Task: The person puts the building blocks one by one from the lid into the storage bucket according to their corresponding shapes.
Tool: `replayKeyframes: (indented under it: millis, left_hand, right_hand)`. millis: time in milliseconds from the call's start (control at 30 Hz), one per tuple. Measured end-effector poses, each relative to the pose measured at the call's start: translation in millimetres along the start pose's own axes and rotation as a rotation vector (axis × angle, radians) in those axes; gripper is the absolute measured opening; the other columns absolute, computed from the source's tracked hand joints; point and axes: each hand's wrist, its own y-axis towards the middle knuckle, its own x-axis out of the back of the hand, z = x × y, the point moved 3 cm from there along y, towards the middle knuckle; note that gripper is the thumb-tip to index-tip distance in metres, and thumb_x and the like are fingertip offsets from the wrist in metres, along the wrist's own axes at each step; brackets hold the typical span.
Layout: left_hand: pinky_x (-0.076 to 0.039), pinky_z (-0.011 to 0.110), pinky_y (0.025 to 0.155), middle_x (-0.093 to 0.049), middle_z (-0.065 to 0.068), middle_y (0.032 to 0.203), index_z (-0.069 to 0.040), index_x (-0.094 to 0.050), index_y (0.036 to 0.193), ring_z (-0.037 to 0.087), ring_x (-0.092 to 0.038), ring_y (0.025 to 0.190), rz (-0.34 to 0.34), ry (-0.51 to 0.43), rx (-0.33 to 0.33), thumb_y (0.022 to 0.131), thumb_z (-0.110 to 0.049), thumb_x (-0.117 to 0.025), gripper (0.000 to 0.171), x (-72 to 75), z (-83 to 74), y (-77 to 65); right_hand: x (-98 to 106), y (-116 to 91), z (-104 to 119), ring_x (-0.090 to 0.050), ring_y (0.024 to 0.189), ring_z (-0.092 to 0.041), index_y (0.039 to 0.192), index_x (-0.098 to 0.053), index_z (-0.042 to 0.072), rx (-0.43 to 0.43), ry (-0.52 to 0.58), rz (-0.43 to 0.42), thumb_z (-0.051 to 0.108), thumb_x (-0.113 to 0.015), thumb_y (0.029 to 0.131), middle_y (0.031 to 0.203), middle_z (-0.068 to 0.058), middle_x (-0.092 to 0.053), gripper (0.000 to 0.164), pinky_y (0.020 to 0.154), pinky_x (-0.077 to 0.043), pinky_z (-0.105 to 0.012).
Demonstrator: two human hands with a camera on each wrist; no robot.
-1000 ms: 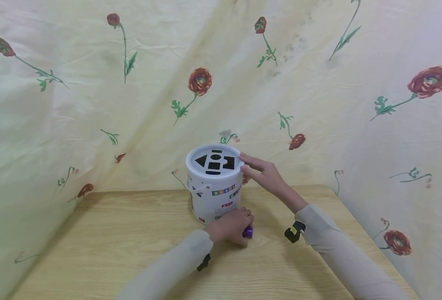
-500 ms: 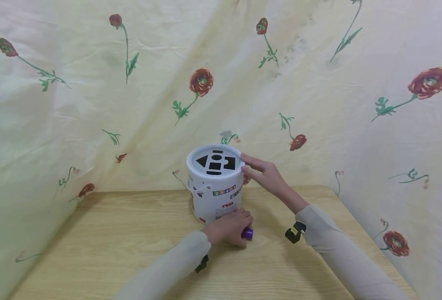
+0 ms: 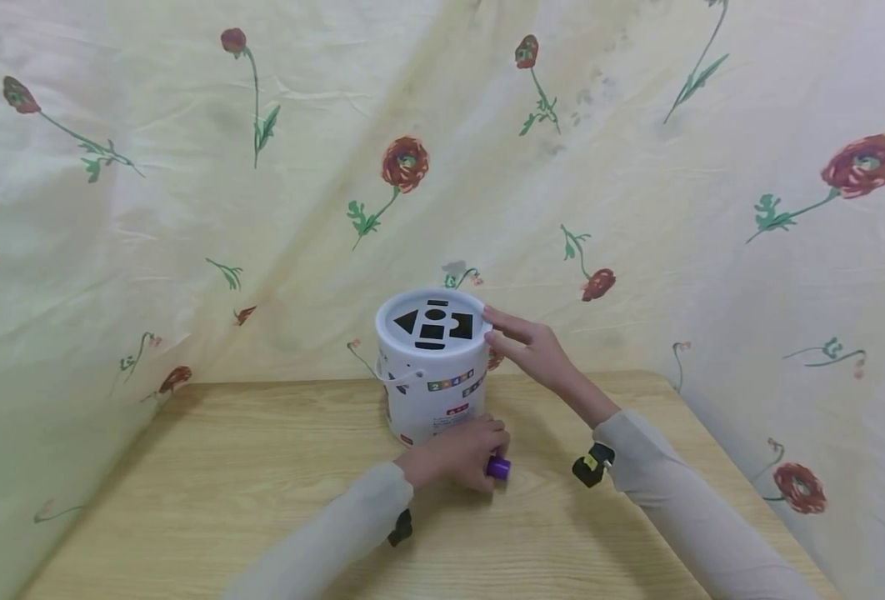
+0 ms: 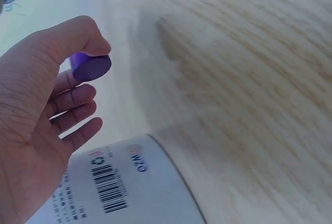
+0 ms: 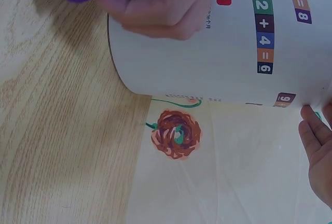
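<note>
A white bucket (image 3: 420,396) with printed sums stands upright on the table. Its lid (image 3: 400,339) has several dark shaped holes, among them a triangle, a circle and a square. Low in front of the bucket, my left hand (image 3: 468,454) pinches a purple cylinder block (image 3: 498,468) between thumb and index finger. In the left wrist view the block's flat round end (image 4: 92,69) faces outward, and the other fingers lie beside it. My right hand (image 3: 536,346) touches the lid's right rim with its fingers fairly straight; the right wrist view shows those fingertips (image 5: 308,117) against the bucket's upper side.
A light wooden table (image 3: 247,475) extends around the bucket. Cloth with red flowers (image 3: 405,165) hangs behind it and along both sides. The bucket's thin white handle (image 3: 397,379) hangs on its front left. Black wrist straps (image 3: 594,464) sit at both sleeves.
Slightly more of the purple cylinder block shows past my left fingers, and the left forearm has shifted a little left. My right hand stays at the lid's rim.
</note>
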Motion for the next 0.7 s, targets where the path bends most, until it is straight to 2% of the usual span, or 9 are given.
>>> replayKeyframes:
  millis: [400,600,700]
  left_hand:
    - [-0.043,0.019,0.083,-0.061,-0.013,0.094,-0.024,-0.067,0.099,0.006,-0.050,0.091,-0.037,-0.123,-0.014,0.078,-0.031,-0.088,0.030,22.8,5.5,-14.9]
    - [-0.045,0.020,0.087,-0.065,-0.012,0.093,-0.021,-0.071,0.098,0.007,-0.056,0.092,-0.062,-0.169,-0.054,0.077,-0.027,-0.088,0.027,39.5,4.1,-25.0]
    - [-0.046,0.020,0.088,-0.066,-0.012,0.094,-0.020,-0.072,0.099,0.008,-0.058,0.094,-0.072,-0.172,-0.052,0.077,-0.023,-0.088,0.027,50.7,2.8,-30.8]
  right_hand:
    - [1,0,2,-0.046,0.145,-0.032,0.150,-0.051,0.025,0.011,0.013,-0.005,0.041,-0.061,0.101,0.159,0.008,-0.043,0.052,0.111,-0.042,-0.058]
    - [0,0,1,-0.047,0.144,-0.033,0.150,-0.051,0.024,0.017,0.015,-0.005,0.040,-0.061,0.101,0.160,0.006,-0.043,0.052,0.110,-0.043,-0.057]
    - [0,0,1,-0.047,0.144,-0.032,0.150,-0.052,0.023,0.023,0.014,-0.008,0.039,-0.061,0.102,0.159,0.006,-0.043,0.051,0.110,-0.044,-0.056]
